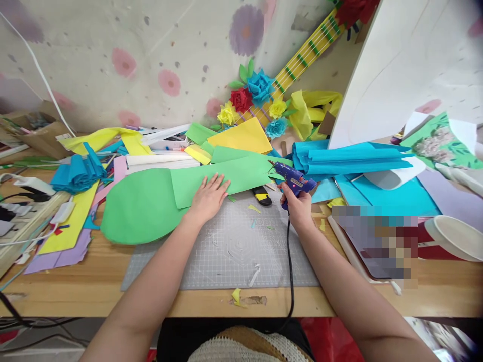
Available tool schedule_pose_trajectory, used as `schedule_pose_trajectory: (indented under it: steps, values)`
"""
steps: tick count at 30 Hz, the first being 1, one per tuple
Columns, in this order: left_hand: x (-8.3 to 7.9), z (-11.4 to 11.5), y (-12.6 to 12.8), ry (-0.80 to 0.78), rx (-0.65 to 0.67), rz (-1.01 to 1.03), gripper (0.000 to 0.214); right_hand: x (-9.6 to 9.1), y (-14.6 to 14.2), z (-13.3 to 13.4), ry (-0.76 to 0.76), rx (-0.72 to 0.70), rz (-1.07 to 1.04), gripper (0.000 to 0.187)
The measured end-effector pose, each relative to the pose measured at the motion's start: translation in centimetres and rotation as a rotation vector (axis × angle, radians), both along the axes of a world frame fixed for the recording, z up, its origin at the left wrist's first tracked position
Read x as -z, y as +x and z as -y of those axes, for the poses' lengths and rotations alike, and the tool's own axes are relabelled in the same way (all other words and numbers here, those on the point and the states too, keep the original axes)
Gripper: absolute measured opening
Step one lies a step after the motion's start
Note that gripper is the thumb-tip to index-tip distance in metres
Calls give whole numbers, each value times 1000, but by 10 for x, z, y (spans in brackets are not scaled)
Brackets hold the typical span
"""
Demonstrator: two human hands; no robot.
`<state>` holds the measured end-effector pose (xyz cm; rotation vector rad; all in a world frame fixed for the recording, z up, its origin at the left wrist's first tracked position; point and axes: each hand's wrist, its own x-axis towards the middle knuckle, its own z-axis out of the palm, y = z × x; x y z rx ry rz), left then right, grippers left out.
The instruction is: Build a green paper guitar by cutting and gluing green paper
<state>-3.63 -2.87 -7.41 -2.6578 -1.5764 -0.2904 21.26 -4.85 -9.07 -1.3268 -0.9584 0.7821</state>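
My left hand (209,197) lies flat with fingers spread on a green paper strip (226,176). The strip's left end overlaps a large rounded green piece (139,211). In my right hand (297,203) is a blue hot glue gun (292,176), its nozzle pointing up and left over the strip's right end. A small red light glows on its body, and a black cord hangs from the handle. Just below the strip is a black and yellow utility knife (261,196), partly covered by the paper.
A grey cutting mat (234,251) with paper scraps lies under the work. Blue crepe paper (350,157) and a red cup (445,239) are at right. A yellow paper guitar (302,63) with flowers leans on the wall. A power strip (22,226) sits at left.
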Motion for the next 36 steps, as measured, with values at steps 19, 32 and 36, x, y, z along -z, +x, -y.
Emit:
schedule_pose_trajectory:
  steps: [19, 32, 36]
  values:
    - [-17, 12, -5, 153, -134, 172, 47, 1, -3, 0, 60, 61, -5, 35]
    - [-11, 6, -31, -132, -183, -95, 62, 2, -1, -1, 76, 60, -33, 32]
    - [-8, 6, -32, -86, -165, -77, 62, 3, -1, -2, 75, 67, -37, 34]
